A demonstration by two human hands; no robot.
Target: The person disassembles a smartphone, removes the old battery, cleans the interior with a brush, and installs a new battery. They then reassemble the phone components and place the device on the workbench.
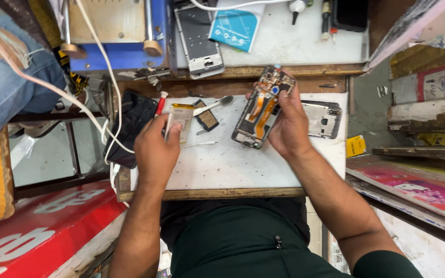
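Opened phone (261, 107), circuit side up, gripped in right hand (287, 126) above tabletop (233, 164), 1 o'clock. Flat battery (180, 121) pinched in left hand (155, 149), 10 o'clock. Step judged: battery out, refit pending. Next move needs battery squared to phone bay.

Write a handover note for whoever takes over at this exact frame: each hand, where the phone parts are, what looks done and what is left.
Left hand: holds the battery over the white board.
Right hand: holds the opened phone, insides up, orange flex cables showing.
On the board: a phone frame right of the phone, a small brush and a small dark part between the hands, a black back cover at the left edge.
Done: phone is open, battery is out.
Left: battery and phone are apart; cover is off.
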